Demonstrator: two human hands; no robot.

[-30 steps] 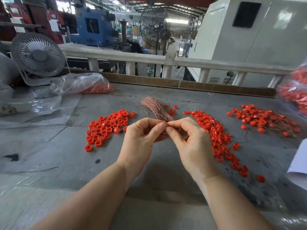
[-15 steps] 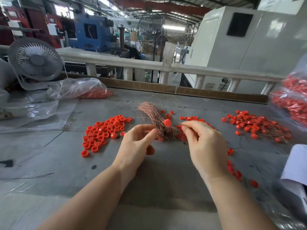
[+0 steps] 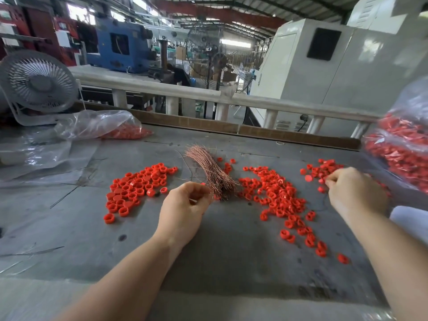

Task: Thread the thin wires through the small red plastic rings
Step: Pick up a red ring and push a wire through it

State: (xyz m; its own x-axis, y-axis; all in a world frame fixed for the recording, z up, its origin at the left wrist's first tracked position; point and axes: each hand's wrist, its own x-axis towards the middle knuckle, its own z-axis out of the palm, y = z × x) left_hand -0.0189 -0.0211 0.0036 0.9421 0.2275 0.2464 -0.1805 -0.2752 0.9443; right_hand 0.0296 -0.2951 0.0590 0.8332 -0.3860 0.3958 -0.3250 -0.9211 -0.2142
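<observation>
A bundle of thin copper wires (image 3: 208, 167) lies on the grey table (image 3: 69, 228) between heaps of small red plastic rings. One heap of rings (image 3: 139, 186) is on the left and another heap (image 3: 278, 195) lies right of the bundle. A far-right heap (image 3: 322, 170) has wires in its rings. My left hand (image 3: 185, 207) is curled at the bundle's near end, thumb and forefinger closing on the wire tips. My right hand (image 3: 356, 191) hovers at the far-right heap, fingertips pinched together on a thin dark wire (image 3: 323, 205) that trails below it.
A clear bag of red rings (image 3: 403, 144) bulges at the right edge. Another clear bag (image 3: 125, 133) lies at the back left beside a white fan (image 3: 37, 82). Loose plastic sheeting covers the table's left side. Something white (image 3: 407, 218) sits near my right forearm. A railing runs behind.
My hands, together over the bundle a second ago, have parted. The right hand swung right to the far-right heap, carrying the wire. The left hand stayed at the bundle's near end.
</observation>
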